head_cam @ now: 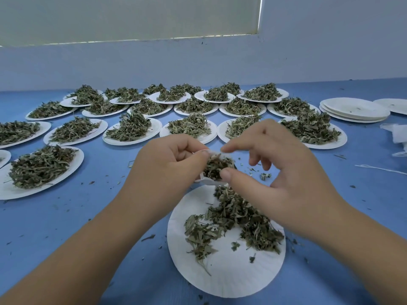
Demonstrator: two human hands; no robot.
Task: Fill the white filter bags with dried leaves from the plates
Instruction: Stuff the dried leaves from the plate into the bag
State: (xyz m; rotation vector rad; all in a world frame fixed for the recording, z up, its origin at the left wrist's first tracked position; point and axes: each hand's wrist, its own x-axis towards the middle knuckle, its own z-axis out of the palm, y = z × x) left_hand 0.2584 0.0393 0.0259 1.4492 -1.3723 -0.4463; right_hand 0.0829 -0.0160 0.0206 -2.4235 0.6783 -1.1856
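Note:
A small white filter bag [212,181] hangs over the far rim of the nearest paper plate [220,274], its mouth open and full of dried leaves [217,167]. My left hand [169,164] pinches the bag's left rim. My right hand [279,170] pinches the right rim between thumb and forefinger, the other fingers spread. On the near plate lies a loose pile of dried green leaves [237,221].
Several paper plates heaped with leaves [132,128] cover the blue table from left to far right. A stack of bare plates [354,110] sits at the far right. Spare white filter bags and string [396,135] lie at the right edge. Leaf crumbs litter the table.

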